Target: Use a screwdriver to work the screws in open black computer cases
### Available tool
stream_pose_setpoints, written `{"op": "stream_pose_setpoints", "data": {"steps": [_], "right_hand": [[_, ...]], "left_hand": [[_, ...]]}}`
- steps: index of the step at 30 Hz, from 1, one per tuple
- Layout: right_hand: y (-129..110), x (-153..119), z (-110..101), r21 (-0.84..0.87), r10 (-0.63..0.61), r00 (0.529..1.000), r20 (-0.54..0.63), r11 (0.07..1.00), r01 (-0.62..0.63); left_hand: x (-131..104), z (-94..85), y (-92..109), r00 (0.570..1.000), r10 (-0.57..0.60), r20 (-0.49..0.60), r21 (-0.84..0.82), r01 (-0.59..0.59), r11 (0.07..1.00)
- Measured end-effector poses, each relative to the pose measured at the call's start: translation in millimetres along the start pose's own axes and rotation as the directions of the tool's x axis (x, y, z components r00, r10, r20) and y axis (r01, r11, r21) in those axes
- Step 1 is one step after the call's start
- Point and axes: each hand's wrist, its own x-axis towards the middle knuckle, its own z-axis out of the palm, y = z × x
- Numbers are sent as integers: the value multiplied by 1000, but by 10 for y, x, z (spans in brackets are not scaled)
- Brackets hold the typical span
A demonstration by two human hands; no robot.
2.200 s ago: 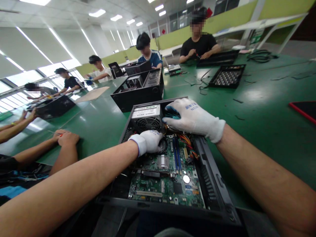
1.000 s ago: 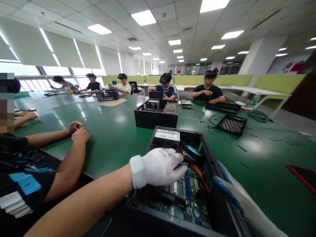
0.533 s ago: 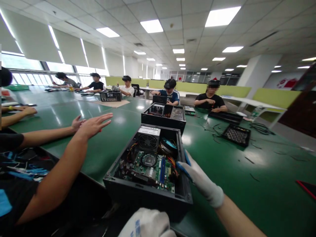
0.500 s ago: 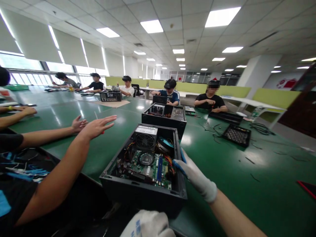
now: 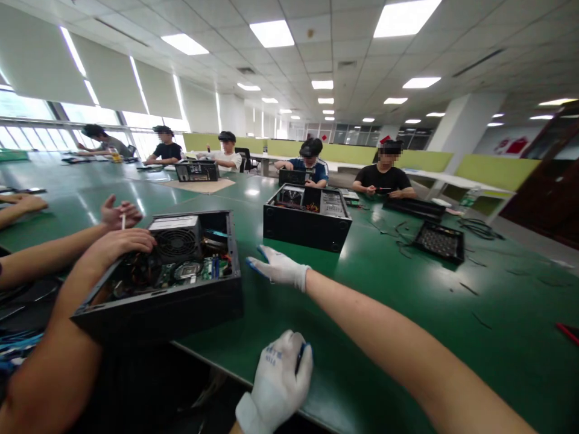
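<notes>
My right hand (image 5: 281,267), in a white glove with a blue palm, reaches left over the green table with its fingers stretched out. It is open and apart from the computer case (image 5: 181,307) on its left. That open-topped black case shows a fan, a power supply (image 5: 178,235) and a green motherboard (image 5: 212,265). A co-worker's hand (image 5: 124,244) rests at the case's left side. My left hand (image 5: 281,374), gloved too, is closed near the table's front edge. Something dark shows between its thumb and fingers, too hidden to name.
A second open computer case (image 5: 307,220) stands ahead on the green table (image 5: 375,289). To the right lie a black tray-like part (image 5: 438,241), a coil of cable (image 5: 479,228) and loose wire bits. Several people sit working at the far side.
The near computer case has moved left, toward the co-worker, whose hand is now on it. My right hand has come off its side. My left hand shows more fully.
</notes>
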Motion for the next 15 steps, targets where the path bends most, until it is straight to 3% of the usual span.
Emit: {"op": "stream_pose_setpoints", "data": {"steps": [4, 8, 12, 15], "right_hand": [[457, 214, -549, -361, 68, 997, -30, 930, -74], [994, 495, -1067, -571, 235, 959, -159, 771, -284], [1340, 654, -1291, -642, 340, 921, -190, 667, -378], [1418, 711, -1325, -674, 354, 916, -190, 632, -384]], "left_hand": [[-31, 35, -20, 1000, -21, -23, -41, 20, 999], [-94, 108, -17, 992, 15, -125, -36, -20, 999], [-104, 139, -16, 976, 41, -215, -39, -50, 998], [-79, 110, -8, 981, 27, -190, -37, -35, 999]]}}
